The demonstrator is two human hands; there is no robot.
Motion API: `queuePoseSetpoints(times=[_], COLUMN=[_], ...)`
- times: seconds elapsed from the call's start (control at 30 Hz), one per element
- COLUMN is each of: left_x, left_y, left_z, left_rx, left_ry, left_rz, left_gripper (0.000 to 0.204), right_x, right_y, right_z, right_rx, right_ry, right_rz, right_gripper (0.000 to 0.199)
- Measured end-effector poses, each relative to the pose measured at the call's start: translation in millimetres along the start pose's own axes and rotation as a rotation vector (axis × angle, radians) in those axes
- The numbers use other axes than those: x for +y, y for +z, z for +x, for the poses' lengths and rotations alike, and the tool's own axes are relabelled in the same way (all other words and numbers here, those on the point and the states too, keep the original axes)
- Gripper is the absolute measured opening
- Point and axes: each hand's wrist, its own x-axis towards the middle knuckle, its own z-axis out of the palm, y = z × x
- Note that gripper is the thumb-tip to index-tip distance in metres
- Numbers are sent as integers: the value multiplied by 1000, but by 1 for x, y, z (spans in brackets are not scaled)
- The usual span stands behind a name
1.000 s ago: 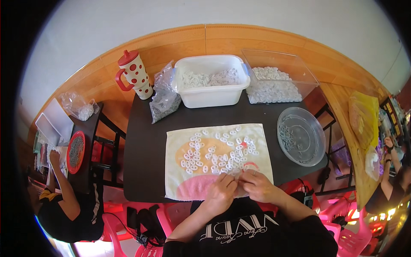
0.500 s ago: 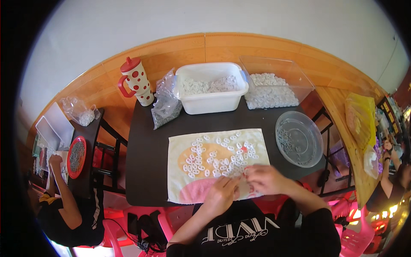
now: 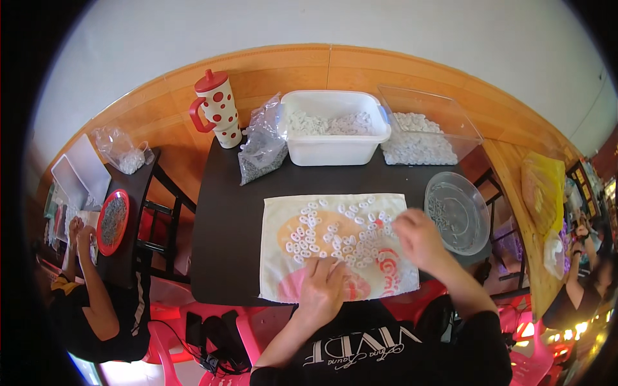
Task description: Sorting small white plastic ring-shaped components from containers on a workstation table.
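Note:
A cream towel [image 3: 277, 225] with orange, pink and red print lies on the dark table, and many small white oval plastic pieces with holes [image 3: 309, 238] are scattered across it. My left hand [image 3: 323, 286] rests at the near side of these pieces, its fingers bent together; whatever they hold is hidden. Over the towel's right edge, my right hand [image 3: 417, 237] is closed with its fingers curled, and I cannot make out anything in it. Just beyond it stands a round clear tub [image 3: 458, 219] with thin grey metal bits inside.
Along the back stand a dotted tumbler [image 3: 222, 112], a clear bag of grey bits [image 3: 262, 151], a white tub [image 3: 335, 151] and a clear box of white pieces [image 3: 418, 151]. A co-worker [image 3: 96, 302] sits at the left beside a red tray [image 3: 103, 248]. A yellow bag [image 3: 539, 193] lies on the right.
My right hand has left my left hand and moved right and away from me toward the round tub. My left hand has stayed near the towel's front; the view has shifted slightly.

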Motion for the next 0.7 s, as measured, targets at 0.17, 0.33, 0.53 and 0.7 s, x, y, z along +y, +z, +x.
queuePoseSetpoints(times=[0.17, 0.33, 0.53, 0.7], left_x=[-6, -8, -5, -6], left_y=[4, 12, 11, 12], left_z=[6, 10, 7, 5], left_rx=[-62, -64, -61, -67], left_ry=[-47, -72, -49, -54], left_rz=[16, 34, 61, 47], left_gripper=[30, 30, 29, 27], right_x=[-3, 8, 1, 0], right_y=[29, 23, 36, 43], right_z=[-22, -10, 14, 13], right_rx=[-81, -82, -30, -203], right_ry=[48, -7, -18, -122], right_rz=[-82, -76, 102, 96], right_gripper=[25, 24, 21, 21])
